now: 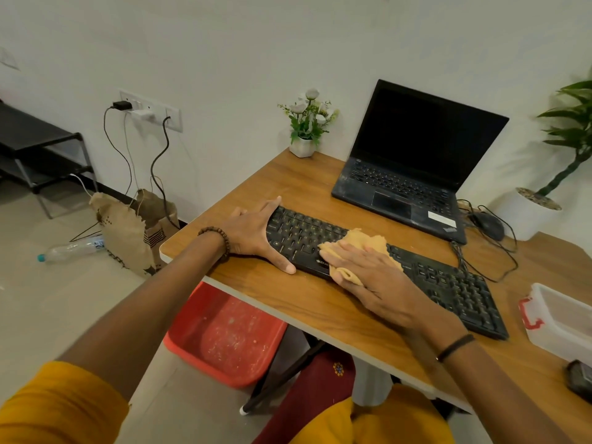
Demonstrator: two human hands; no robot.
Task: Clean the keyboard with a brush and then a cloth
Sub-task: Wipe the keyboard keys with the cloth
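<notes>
The black keyboard (448,283) is lying slantwise on the wooden desk (304,302), near the front edge, with its left end further from the person and its right end closer.

The left hand (253,235) is resting at the left end of the keyboard. Its fingers are lying straight and spread apart, the thumb is touching the front edge of the keyboard, and the hand is not curling around anything.

The right hand (378,280) is pressing an orange cloth (368,240) down on the middle part of the keyboard. The fingers are lying flat and close together on top of the cloth, so the hand is pushing it and not gripping it. The cloth is crumpling a little and is showing beyond the fingertips and at the front edge of the keyboard.

Behind the keyboard an open laptop (416,155) with a dark screen is standing, and a small white flower pot (302,147) is standing to the left of it by the wall. A black mouse (487,225) with its cable is lying just to the right of the laptop. A white plastic container (563,318) with a red clasp is sitting at the right side of the desk. A red bin (230,341) is standing under the desk, and a paper bag (125,232) and a plastic bottle (73,249) are lying on the floor to the left
</notes>
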